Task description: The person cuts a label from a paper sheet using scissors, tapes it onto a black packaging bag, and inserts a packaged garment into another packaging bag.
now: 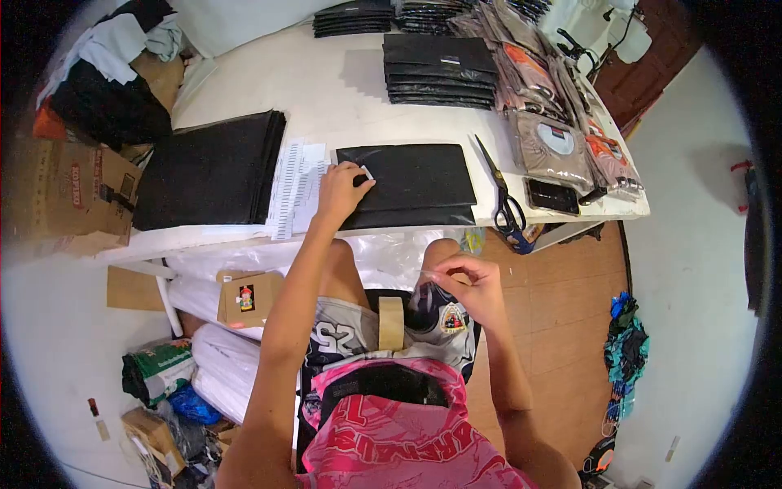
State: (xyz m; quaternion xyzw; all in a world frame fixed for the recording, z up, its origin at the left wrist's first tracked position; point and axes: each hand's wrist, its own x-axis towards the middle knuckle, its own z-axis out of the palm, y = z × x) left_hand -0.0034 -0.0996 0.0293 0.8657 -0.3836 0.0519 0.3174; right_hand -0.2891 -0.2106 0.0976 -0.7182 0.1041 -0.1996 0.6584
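Table, white, spans twelve o'clock above a brown floor. Clear bags at two hold beige fabric; the cardboard box sits at ten. Left hand, fingers curled, pinches a white label against the black packet at twelve. Right hand pinches thumb to forefinger, contents unclear.

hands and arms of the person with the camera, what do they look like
The left hand and right hand wear no gloves. The forearms show no sleeves, watch or bracelet. Above them is a patterned pink top with red lettering. Rings or small markings are too small to rule out.
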